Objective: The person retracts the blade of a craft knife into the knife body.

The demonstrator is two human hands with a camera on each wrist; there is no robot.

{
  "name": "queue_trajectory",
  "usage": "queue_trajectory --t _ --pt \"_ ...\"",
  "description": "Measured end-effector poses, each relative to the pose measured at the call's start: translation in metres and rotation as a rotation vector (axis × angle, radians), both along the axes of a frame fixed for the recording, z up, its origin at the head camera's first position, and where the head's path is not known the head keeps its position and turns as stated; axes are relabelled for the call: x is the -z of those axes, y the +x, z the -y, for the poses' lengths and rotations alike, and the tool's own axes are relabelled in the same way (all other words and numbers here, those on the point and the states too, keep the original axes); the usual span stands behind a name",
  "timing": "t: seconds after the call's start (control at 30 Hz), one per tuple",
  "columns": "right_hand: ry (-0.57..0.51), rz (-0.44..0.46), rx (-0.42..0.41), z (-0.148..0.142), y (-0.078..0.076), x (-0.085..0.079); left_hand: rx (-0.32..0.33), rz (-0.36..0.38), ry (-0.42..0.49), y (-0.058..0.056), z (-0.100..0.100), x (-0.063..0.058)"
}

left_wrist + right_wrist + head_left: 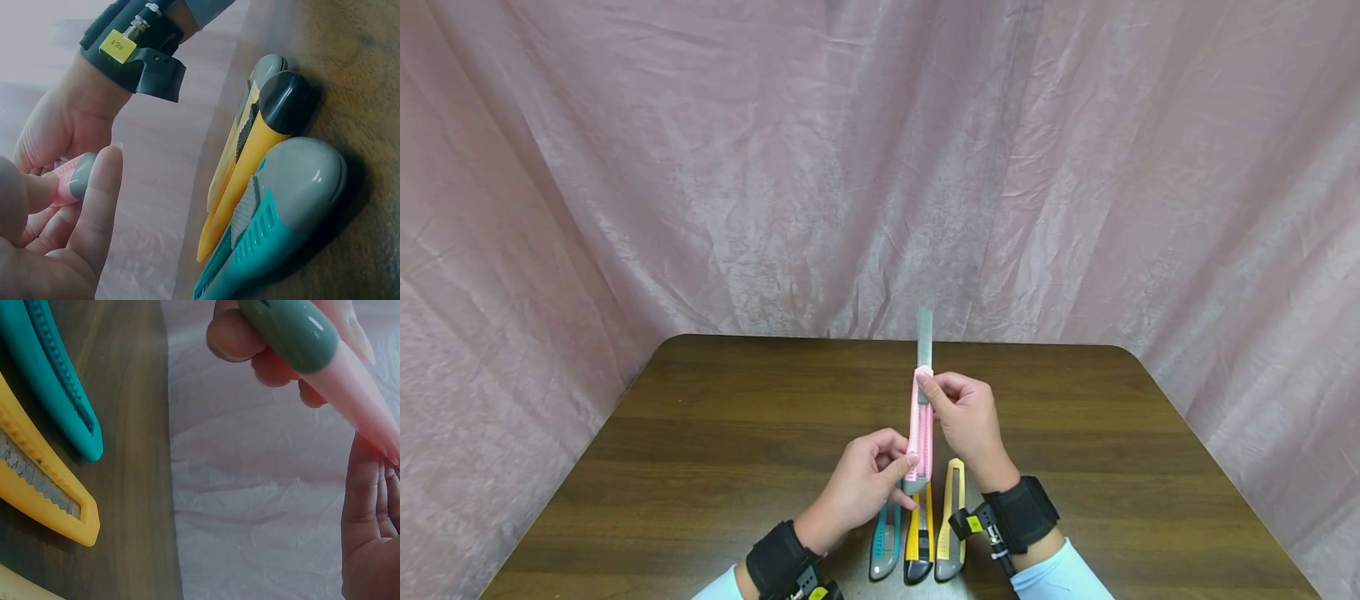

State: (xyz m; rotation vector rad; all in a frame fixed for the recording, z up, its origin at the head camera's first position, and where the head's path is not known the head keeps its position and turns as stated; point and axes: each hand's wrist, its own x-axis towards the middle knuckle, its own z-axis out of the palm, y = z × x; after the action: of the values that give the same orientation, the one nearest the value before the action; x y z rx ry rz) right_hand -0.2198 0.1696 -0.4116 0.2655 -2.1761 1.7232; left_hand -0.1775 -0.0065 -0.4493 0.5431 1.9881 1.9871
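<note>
A pink box cutter (pixel 924 437) with a grey end cap is held upright above the table, its long blade (pixel 925 337) extended out of the top. My left hand (pixel 859 483) pinches the lower body near the grey cap (pixel 83 177) between thumb and fingers. Higher up, the thumb of my right hand (pixel 973 421) lies over the front by the slider, with fingers behind the cutter. Below the hands lie a teal box cutter (pixel 886 546), a yellow one with a black end (pixel 913 546) and a pale yellow one (pixel 951 517), side by side.
The brown wooden table (pixel 737 417) has rounded far corners. Pink curtains (pixel 820 167) hang behind it and along both sides. Black straps with small cameras, one of them the right wrist strap (pixel 1021 514), sit on both wrists.
</note>
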Motion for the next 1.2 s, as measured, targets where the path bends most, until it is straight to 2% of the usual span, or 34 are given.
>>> queue_trajectory --t 0.47,0.9,1.2 --pt "-0.009 -0.044 0.0 -0.0001 -0.0017 0.0018 0.003 -0.01 0.003 -0.0002 -0.0003 -0.0002" --pt "-0.012 0.073 0.021 0.0018 -0.0011 0.0004 0.0 0.01 0.008 -0.0021 0.0029 0.0012" --pt "0.016 0.038 0.012 0.0023 0.0008 -0.001 0.003 0.012 0.007 -0.0022 0.0016 0.0013"
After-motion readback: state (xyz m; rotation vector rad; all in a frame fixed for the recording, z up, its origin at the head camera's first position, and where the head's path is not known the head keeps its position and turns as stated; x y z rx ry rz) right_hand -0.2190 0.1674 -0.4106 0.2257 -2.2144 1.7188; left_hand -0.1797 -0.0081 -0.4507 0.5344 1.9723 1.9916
